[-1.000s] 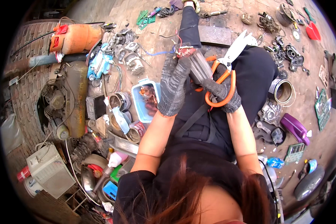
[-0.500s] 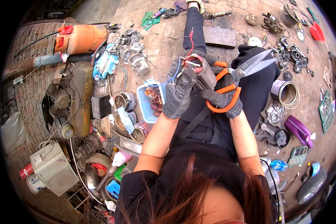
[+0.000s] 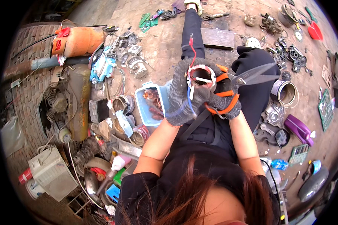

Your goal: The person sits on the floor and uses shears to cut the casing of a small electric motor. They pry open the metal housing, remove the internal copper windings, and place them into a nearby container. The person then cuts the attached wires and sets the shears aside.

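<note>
A hollow motor stator (image 3: 202, 67) with a red and white winding ring is held up above my lap, its open end toward me. My left hand (image 3: 181, 95), in a grey knit glove, is closed round its left side. A red wire (image 3: 192, 45) sticks out beyond the stator, and a blue wire (image 3: 190, 100) hangs down over the glove. My right hand (image 3: 226, 104), gloved too, has its fingers through the orange handles of large shears (image 3: 256, 74), beside the stator. The grey blades point right, slightly apart. Some right fingertips are hidden behind the stator.
Left of my left forearm stands a light blue bin (image 3: 151, 119) with copper scraps. Paint cans (image 3: 124, 103), an orange gas cylinder (image 3: 80, 42) and metal parts lie farther left. A flat metal block (image 3: 218, 38) lies ahead; an open can (image 3: 284, 93) and purple case (image 3: 298, 129) sit right.
The stator has turned so its hollow end faces me. My left hand has shifted round it, the blue wire now hangs lower, and my right hand has come closer with the shears.
</note>
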Tool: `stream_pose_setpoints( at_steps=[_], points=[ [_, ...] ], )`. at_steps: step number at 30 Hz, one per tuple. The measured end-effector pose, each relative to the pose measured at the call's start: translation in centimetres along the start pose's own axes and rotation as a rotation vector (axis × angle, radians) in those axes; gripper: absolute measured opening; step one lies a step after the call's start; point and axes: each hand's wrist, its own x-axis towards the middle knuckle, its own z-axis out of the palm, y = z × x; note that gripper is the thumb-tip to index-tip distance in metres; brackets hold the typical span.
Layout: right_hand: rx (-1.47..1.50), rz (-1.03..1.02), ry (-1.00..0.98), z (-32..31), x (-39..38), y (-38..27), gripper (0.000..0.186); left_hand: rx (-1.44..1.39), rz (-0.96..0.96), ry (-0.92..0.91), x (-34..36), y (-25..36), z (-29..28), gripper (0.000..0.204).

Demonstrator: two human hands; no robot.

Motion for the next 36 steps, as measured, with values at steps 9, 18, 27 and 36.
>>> stream_pose_setpoints(
  at_steps=[9,18,27,36],
  points=[
    [0.196,0.107,0.034,-1.0,-1.4,1.6,0.046,0.643,0.436,-0.269,1.3,1.3,2.4,0.059],
    [0.788,0.041,-0.03,-1.7,-1.8,3.5,0.041,0.734,0.402,-0.24,0.4,1.1,3.1,0.061],
    [0.942,0.344,0.19,-2.7,-3.4,7.5,0.046,0.93,0.28,-0.04,-0.2,0.3,2.6,0.059],
    [0.542,0.331,0.049,-3.6,-3.5,6.8,0.051,0.822,0.165,-0.051,0.2,1.9,3.5,0.052]
  ],
)
